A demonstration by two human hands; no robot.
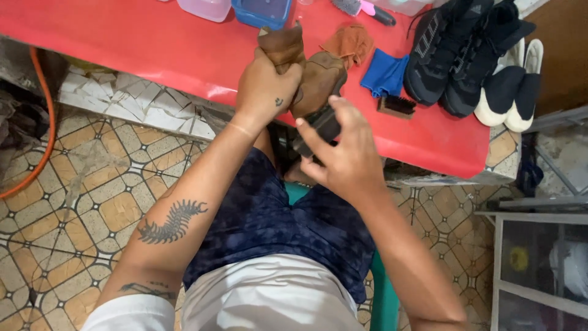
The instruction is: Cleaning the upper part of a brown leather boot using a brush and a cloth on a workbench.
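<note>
My left hand (264, 83) grips a brown suede boot (306, 73) by its shaft, holding it over the near edge of the red table (153, 49). My right hand (343, 153) holds a dark brush (318, 129) against the boot's lower side. The brush is partly hidden by my fingers.
On the table lie an orange-brown cloth (352, 43), a blue cloth (384, 72), a small bristle brush (397, 106), a pair of black sneakers (456, 52) and two white-and-black insoles (511, 92). Plastic tubs (262, 11) stand at the far edge. A metal shelf (539, 263) is at right; tiled floor lies below.
</note>
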